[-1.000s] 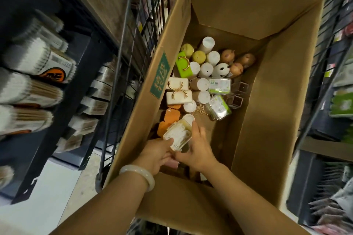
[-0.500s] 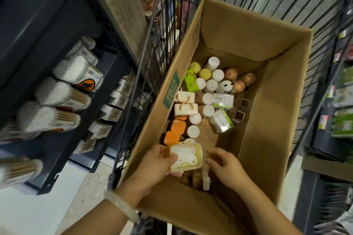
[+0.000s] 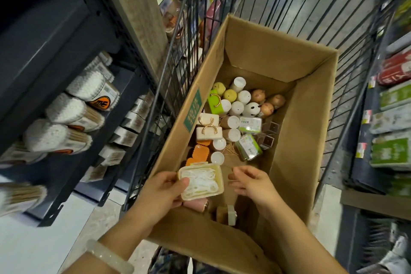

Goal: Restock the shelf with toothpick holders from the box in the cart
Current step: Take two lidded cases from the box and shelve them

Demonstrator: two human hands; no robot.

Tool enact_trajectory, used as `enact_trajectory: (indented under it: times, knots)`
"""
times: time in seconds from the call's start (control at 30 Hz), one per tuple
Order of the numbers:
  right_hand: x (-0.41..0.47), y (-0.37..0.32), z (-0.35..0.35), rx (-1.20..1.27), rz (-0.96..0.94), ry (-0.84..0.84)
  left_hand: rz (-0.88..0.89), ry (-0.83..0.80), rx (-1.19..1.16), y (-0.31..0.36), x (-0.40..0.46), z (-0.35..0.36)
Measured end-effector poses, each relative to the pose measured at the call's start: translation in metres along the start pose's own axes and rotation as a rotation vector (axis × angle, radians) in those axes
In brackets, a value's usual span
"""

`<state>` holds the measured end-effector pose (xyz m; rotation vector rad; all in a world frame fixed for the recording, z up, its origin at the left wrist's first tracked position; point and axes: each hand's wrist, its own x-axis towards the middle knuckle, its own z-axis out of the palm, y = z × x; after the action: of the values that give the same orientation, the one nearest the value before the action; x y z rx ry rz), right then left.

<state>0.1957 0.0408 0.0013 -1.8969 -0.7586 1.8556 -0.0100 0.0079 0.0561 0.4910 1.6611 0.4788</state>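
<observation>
Up close, left hand (image 3: 163,191) grips a flat, rounded-corner translucent yellowish case (image 3: 200,180), thumb curled over its near-left corner; white shapes show through the lid. A pale, glossy bangle (image 3: 109,257) circles that wrist. Right hand (image 3: 251,181) hangs just beside the case, fingers (image 3: 239,170) loosely curled, holding nothing.

Both hands sit over the near end of a matte brown cardboard box (image 3: 295,155), which stands in a black wire cart (image 3: 178,55). Down on the box floor: toothpick holders of mixed make, namely white cylinders (image 3: 236,108) with smooth domed tops, cream blocks with gold curved clasps (image 3: 208,132), orange scallop-edged pieces (image 3: 200,151), a lime-green block (image 3: 214,102), round yellow and brown figure-like ones at the far end, clear boxes with green labels (image 3: 249,147). Loose toothpicks lie scattered among them.

Left of the cart, a dark metal shelf (image 3: 55,35) carries tubs of cotton swabs (image 3: 93,88), fluffy white tips outward.
</observation>
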Motion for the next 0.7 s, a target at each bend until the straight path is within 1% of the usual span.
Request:
enact_trajectory:
  times: [0.1,0.3,0.43,0.5,0.57,0.63,0.7]
  knots:
    - [0.029,0.008,-0.003,-0.077,0.029,0.099,-0.018,0.014,0.044,-0.009,0.005,0.004]
    - [0.09,0.017,-0.006,-0.256,-0.02,0.193,-0.076,-0.006,0.169,-0.024,0.026,0.014]
    - [0.128,0.005,-0.019,-0.418,-0.039,0.334,-0.126,-0.002,0.15,-0.024,0.045,0.02]
    - [0.148,0.002,-0.028,-0.514,-0.039,0.379,-0.141,0.005,0.148,-0.022,0.056,0.023]
    - [0.161,-0.002,-0.032,-0.558,-0.045,0.406,-0.163,0.012,0.13,-0.018,0.066,0.027]
    - [0.165,-0.007,-0.026,-0.517,-0.138,0.395,-0.193,0.039,0.107,-0.016,0.076,0.032]
    - [0.16,-0.013,-0.011,-0.471,-0.327,0.333,-0.22,0.071,0.102,-0.016,0.083,0.037]
